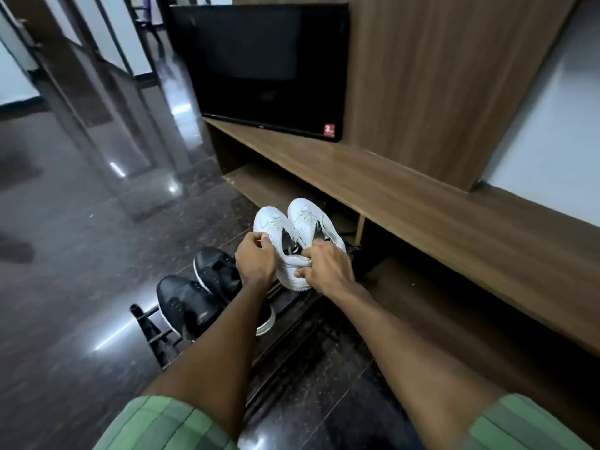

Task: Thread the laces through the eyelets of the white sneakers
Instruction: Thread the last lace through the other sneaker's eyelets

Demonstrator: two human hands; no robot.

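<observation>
White sneakers (292, 228) are sitting side by side, toes pointing away, on a low black rack (152, 332) on the dark floor (81, 254), just in front of a wooden shelf unit (422, 203). Left hand (255, 259) is curling its fingers (259, 237) against the side of the left sneaker, seemingly pinching something there. Right hand (328, 266) is gripping the heel collars with curled fingers. Black shoes (201, 297) are lying beside them, and a television (259, 66) is standing above.

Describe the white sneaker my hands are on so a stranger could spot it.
Below the black television, a low metal shoe rack holds two pairs. It is the nearer white sneaker, beside the black pair, gripped by both hands.
</observation>
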